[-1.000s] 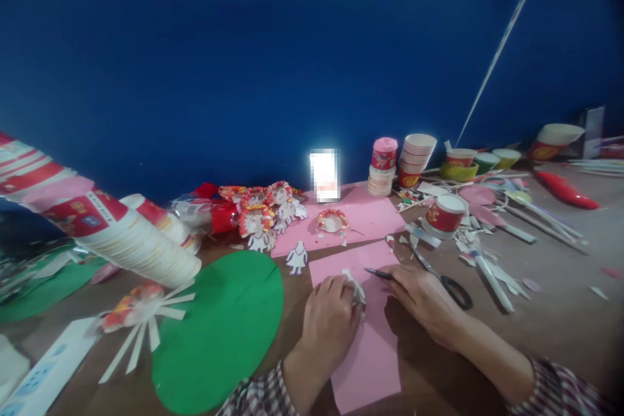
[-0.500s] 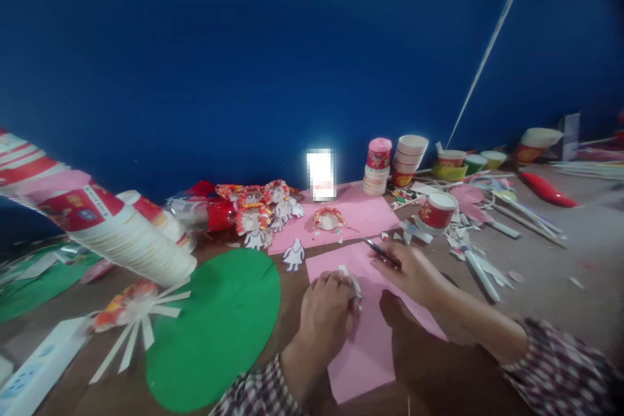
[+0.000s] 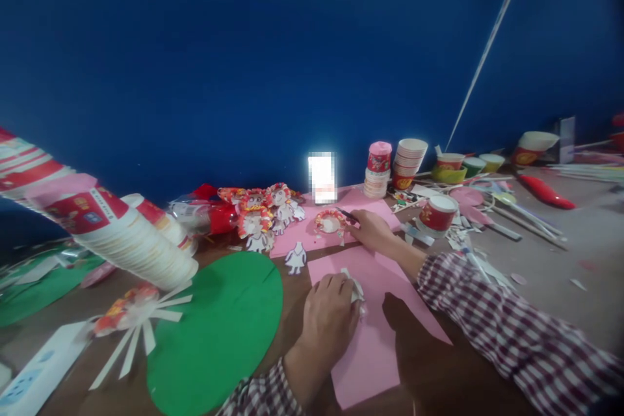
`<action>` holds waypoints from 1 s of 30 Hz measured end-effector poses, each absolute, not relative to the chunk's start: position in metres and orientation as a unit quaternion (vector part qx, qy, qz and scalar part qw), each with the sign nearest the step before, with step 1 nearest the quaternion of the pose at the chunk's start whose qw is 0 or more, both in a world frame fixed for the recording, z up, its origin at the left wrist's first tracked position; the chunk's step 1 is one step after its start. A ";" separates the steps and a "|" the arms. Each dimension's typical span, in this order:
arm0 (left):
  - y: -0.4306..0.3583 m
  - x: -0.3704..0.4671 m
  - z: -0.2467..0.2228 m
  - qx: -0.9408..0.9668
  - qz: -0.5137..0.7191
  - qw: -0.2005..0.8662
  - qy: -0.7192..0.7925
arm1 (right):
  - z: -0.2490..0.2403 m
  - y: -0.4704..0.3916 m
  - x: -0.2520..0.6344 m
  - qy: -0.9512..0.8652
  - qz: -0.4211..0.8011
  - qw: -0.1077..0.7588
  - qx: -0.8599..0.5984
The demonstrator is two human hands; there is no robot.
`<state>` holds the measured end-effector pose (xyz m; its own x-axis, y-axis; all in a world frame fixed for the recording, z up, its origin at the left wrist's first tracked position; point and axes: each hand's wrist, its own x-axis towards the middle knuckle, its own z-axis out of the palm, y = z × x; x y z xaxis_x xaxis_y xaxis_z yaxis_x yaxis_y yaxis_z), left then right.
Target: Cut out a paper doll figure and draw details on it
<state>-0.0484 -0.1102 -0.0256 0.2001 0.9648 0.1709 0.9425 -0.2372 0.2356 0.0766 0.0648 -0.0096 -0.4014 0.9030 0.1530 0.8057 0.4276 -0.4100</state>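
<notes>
My left hand [image 3: 329, 312] rests on a pink sheet of paper [image 3: 370, 357], its fingers curled round a crumpled white paper piece [image 3: 358, 289]. Farther out, my right hand [image 3: 373, 231] holds a dark pen [image 3: 347, 215]. The pen's end lies beside a cup-paper cutout [image 3: 330, 223] with a red and orange fringed rim and a white centre, which sits on the farther pink sheet [image 3: 297, 240]. A white paper figure with a purple outline [image 3: 295, 259] lies to the left, between the two sheets and the green paper oval [image 3: 219, 331].
Finished-looking paper figures [image 3: 258, 214] are heaped at the back left. A long stack of paper cups [image 3: 141, 244] leans at the left, near a power strip [image 3: 43, 364]. Cup stacks [image 3: 409, 156], a single cup [image 3: 437, 214], scraps and a red pouch-like item [image 3: 546, 192] lie rightward.
My right hand has moved forward and left with the pen, from the near pink sheet to beside the fringed cutout. My left hand stays with the crumpled white paper.
</notes>
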 end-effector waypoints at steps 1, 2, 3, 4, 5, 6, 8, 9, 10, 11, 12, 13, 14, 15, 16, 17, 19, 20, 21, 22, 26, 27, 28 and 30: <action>-0.110 -0.048 -0.026 0.772 0.141 0.039 0.618 | -0.010 0.066 0.075 -0.825 0.134 0.175 -0.520; -0.110 -0.048 -0.026 0.771 0.140 0.039 0.620 | -0.010 0.067 0.074 -0.825 0.131 0.173 -0.521; -0.110 -0.048 -0.026 0.771 0.140 0.040 0.620 | -0.010 0.067 0.073 -0.825 0.130 0.172 -0.523; -0.110 -0.048 -0.026 0.772 0.141 0.040 0.619 | -0.011 0.068 0.072 -0.825 0.129 0.172 -0.523; -0.110 -0.048 -0.026 0.772 0.143 0.041 0.618 | -0.010 0.069 0.071 -0.824 0.129 0.174 -0.523; -0.110 -0.048 -0.026 0.773 0.146 0.041 0.616 | -0.010 0.069 0.071 -0.824 0.131 0.177 -0.523; -0.110 -0.049 -0.027 0.773 0.148 0.043 0.615 | -0.008 0.068 0.071 -0.821 0.137 0.189 -0.521; -0.110 -0.049 -0.027 0.773 0.149 0.044 0.615 | -0.007 0.068 0.072 -0.819 0.142 0.197 -0.519; -0.110 -0.049 -0.027 0.773 0.149 0.045 0.615 | -0.006 0.066 0.073 -0.817 0.149 0.206 -0.517; -0.110 -0.049 -0.027 0.774 0.149 0.044 0.614 | -0.004 0.064 0.075 -0.815 0.157 0.216 -0.514; -0.110 -0.049 -0.028 0.774 0.150 0.042 0.614 | -0.002 0.062 0.078 -0.813 0.167 0.225 -0.510; -0.110 -0.049 -0.028 0.774 0.149 0.040 0.614 | -0.001 0.058 0.082 -0.810 0.181 0.233 -0.506; -0.110 -0.049 -0.028 0.774 0.149 0.037 0.614 | 0.000 0.054 0.085 -0.807 0.197 0.239 -0.502; -0.110 -0.049 -0.028 0.775 0.147 0.035 0.614 | 0.001 0.049 0.089 -0.804 0.217 0.242 -0.497; -0.110 -0.049 -0.028 0.775 0.145 0.033 0.614 | 0.002 0.044 0.093 -0.801 0.238 0.244 -0.493; -0.110 -0.049 -0.028 0.775 0.142 0.032 0.615 | 0.002 0.038 0.096 -0.797 0.259 0.244 -0.488; -0.109 -0.049 -0.029 0.775 0.139 0.032 0.615 | 0.001 0.024 0.102 -0.791 0.297 0.250 -0.473; -0.109 -0.049 -0.029 0.775 0.138 0.032 0.615 | 0.000 0.017 0.104 -0.783 0.319 0.262 -0.465; -0.108 -0.049 -0.029 0.775 0.137 0.033 0.616 | -0.001 0.010 0.105 -0.755 0.380 0.297 -0.444; -0.108 -0.049 -0.029 0.773 0.138 0.033 0.618 | -0.003 0.004 0.106 -0.730 0.428 0.321 -0.426; -0.107 -0.047 -0.029 0.768 0.132 0.030 0.626 | -0.013 -0.014 0.107 -0.674 0.509 0.359 -0.397; -0.107 -0.047 -0.029 0.769 0.127 0.030 0.625 | -0.014 -0.017 0.108 -0.672 0.516 0.356 -0.393; -0.107 -0.047 -0.029 0.770 0.122 0.032 0.625 | -0.015 -0.020 0.108 -0.670 0.523 0.351 -0.393; -0.106 -0.047 -0.028 0.770 0.115 0.037 0.627 | -0.014 -0.025 0.110 -0.665 0.540 0.332 -0.395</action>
<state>-0.0472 -0.1064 -0.0284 0.1873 0.9735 0.1312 0.9567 -0.2111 0.2005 0.1103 -0.0247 -0.0141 -0.4678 0.8837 0.0152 0.1674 0.1055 -0.9802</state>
